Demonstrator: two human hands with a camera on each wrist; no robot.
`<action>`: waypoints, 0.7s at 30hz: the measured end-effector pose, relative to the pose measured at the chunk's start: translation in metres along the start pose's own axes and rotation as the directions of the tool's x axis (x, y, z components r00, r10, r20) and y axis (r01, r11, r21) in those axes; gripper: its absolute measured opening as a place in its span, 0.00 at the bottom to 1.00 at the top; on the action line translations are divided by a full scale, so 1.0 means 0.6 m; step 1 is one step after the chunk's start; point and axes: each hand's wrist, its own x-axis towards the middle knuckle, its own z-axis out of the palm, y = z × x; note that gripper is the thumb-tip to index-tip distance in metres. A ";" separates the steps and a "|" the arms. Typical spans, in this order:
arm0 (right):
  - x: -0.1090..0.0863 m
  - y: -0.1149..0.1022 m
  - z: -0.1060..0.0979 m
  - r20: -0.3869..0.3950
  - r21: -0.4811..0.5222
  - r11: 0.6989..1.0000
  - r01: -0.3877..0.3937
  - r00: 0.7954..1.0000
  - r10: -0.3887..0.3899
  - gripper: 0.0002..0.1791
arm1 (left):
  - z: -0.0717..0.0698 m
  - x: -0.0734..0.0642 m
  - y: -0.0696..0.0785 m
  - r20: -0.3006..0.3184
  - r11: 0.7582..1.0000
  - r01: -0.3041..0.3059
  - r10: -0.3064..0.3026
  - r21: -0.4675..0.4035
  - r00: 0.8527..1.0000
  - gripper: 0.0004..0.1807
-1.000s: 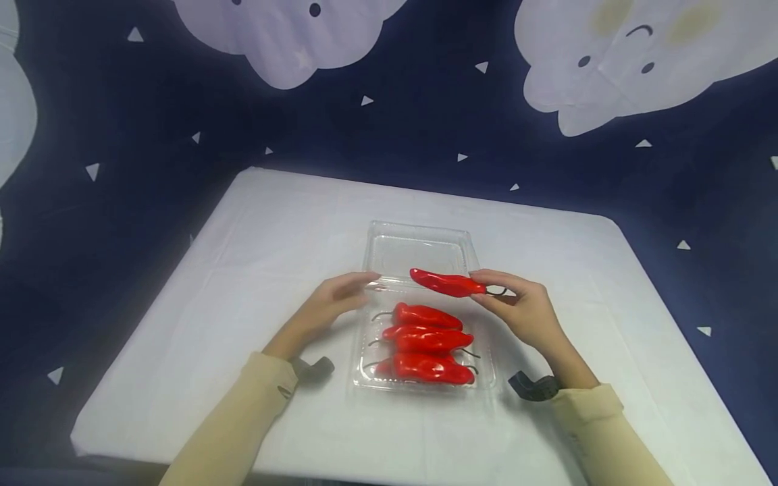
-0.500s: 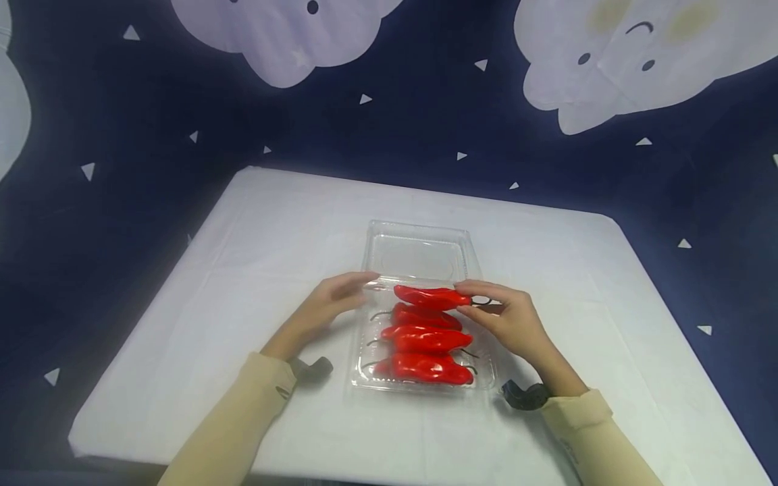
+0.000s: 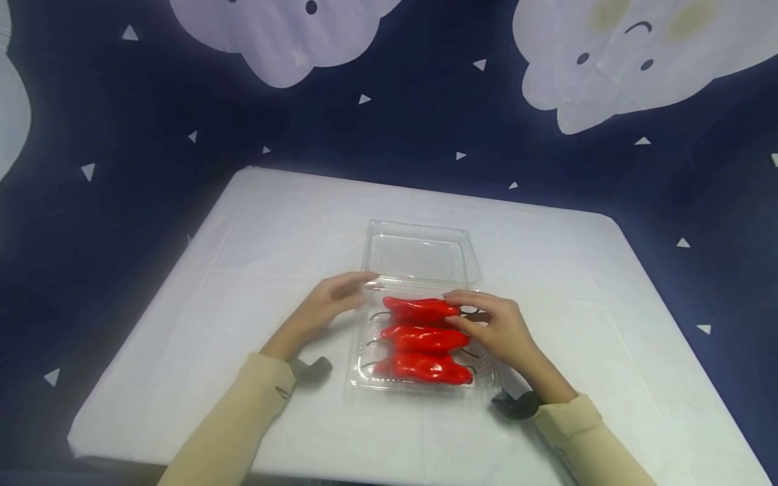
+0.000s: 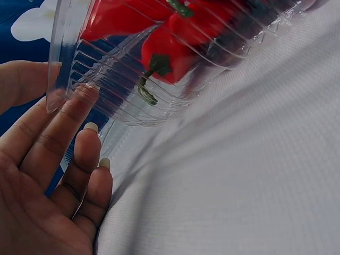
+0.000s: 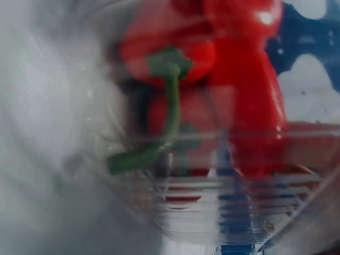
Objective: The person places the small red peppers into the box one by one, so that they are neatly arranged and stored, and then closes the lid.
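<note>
A clear plastic clamshell box point(image 3: 358, 351) lies unfolded, with red chili peppers point(image 3: 425, 339) in rows in its near half. My right hand point(image 3: 495, 329) pinches one red chili pepper point(image 3: 416, 308) near its stem end, over the back row inside the box. At the left side of the box, my left hand point(image 3: 331, 298) holds the rim between thumb and fingers; in the left wrist view, the thumb and the longer fingers meet the plastic rim point(image 4: 56, 79). Green stems point(image 4: 158, 65) show through the ribbed wall. The right wrist view is blurred, with peppers point(image 5: 247, 101) close up.
The box's lid half point(image 3: 419, 260) lies open flat behind the filled half. A white cloth covers the table point(image 3: 273, 223). Behind it hangs a dark blue backdrop point(image 3: 413, 135) with clouds and small triangles.
My right hand has carried the pepper left, toward me and down, from above the lid hinge to the back row of peppers. The left hand has stayed at the box's left side.
</note>
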 end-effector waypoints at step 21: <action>0.012 -0.009 -0.004 -0.014 -0.154 0.983 0.103 0.994 -0.107 0.24 | -0.001 0.000 0.001 0.003 1.000 0.006 -0.006 0.000 1.000 0.23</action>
